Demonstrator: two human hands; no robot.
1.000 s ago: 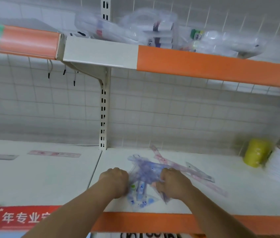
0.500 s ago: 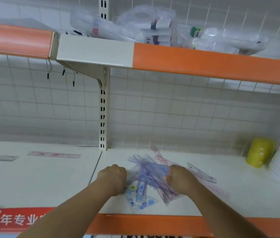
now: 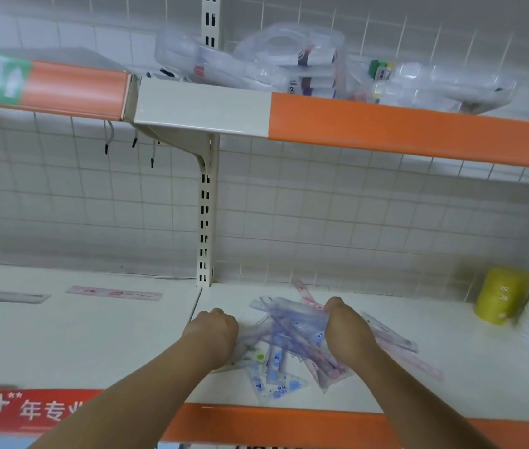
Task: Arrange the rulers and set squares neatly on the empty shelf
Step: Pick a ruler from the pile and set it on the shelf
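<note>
Your left hand, right hand each clenched round ruler bundle; loose, fanned pieces could have slid off shelf edge.

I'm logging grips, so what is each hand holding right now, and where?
Both grip the bundle of blue packaged rulers and set squares: left hand on its left edge, right hand on its right edge.

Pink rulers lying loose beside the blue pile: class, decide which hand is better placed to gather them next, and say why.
Probably the right hand: the pink rulers lie beyond its outer side, while the left hand grips the blue pile on the far side.
</note>
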